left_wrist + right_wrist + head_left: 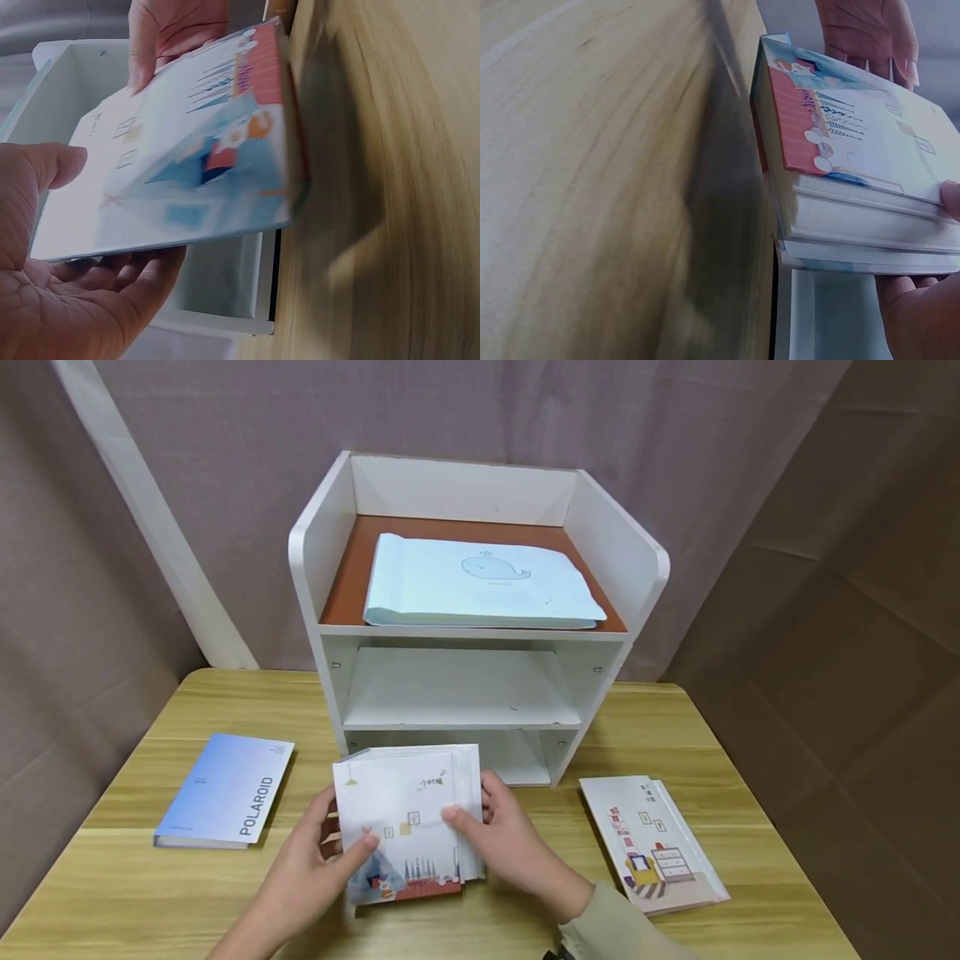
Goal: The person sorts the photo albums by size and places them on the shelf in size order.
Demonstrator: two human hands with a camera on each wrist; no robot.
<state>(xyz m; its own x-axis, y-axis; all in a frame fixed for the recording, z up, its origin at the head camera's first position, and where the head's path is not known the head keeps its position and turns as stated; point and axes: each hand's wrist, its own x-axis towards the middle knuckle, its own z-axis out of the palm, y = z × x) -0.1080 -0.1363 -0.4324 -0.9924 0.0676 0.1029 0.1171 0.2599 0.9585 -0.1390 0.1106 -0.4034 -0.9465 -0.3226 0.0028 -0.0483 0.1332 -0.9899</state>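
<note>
A thick white photo album with a drawn room scene on its cover is held up between both hands in front of the shelf. The left hand grips its left edge, the thumb over the cover and the fingers behind. On the opposite edge the right hand holds it, thumb on the cover, fingers tucked behind. From the right wrist view the album shows its pale page edges and a red lower corner of the cover. In the left wrist view the left hand's fingers bend under the album.
A white shelf unit stands at the back of the table. On its brown top lies a pale blue whale album. A blue POLAROID album lies at the left, another illustrated album at the right, both on the wooden table.
</note>
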